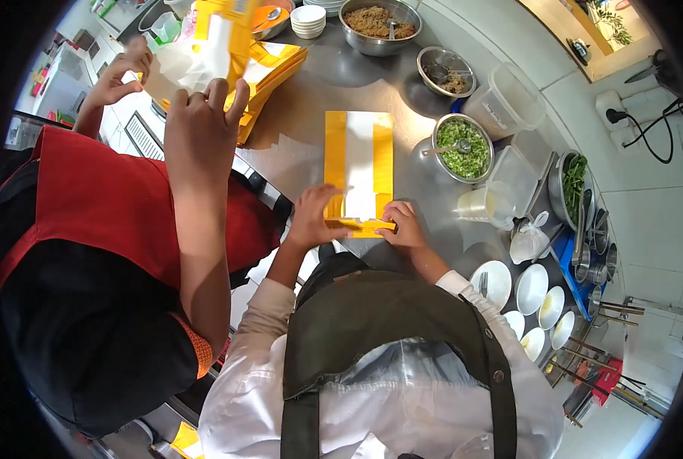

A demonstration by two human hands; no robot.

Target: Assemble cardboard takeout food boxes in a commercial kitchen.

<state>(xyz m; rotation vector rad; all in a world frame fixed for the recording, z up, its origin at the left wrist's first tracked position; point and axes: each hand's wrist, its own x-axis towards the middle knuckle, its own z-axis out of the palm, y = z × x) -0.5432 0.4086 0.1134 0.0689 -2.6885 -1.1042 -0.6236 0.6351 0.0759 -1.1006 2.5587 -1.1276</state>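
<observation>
On the steel counter directly before me lies a flat yellow and white paper package (368, 161), its long side pointing away from me. A narrow strip along its near end stands folded up. My left hand (311, 218) curls over the near left corner, with the thumb against the folded strip. At the near right corner, my right hand (404, 227) grips the same strip between thumb and fingers. Whether it is thin card or a paper bag, I cannot tell.
At my left, a co-worker's hand (200, 130) is raised beside a similar package (219, 38), above a yellow stack (280, 65). Right of mine stand a bowl of chopped greens (464, 157), a plastic tub (506, 99) and several white dishes (491, 284). Filling bowls (380, 30) stand farther back.
</observation>
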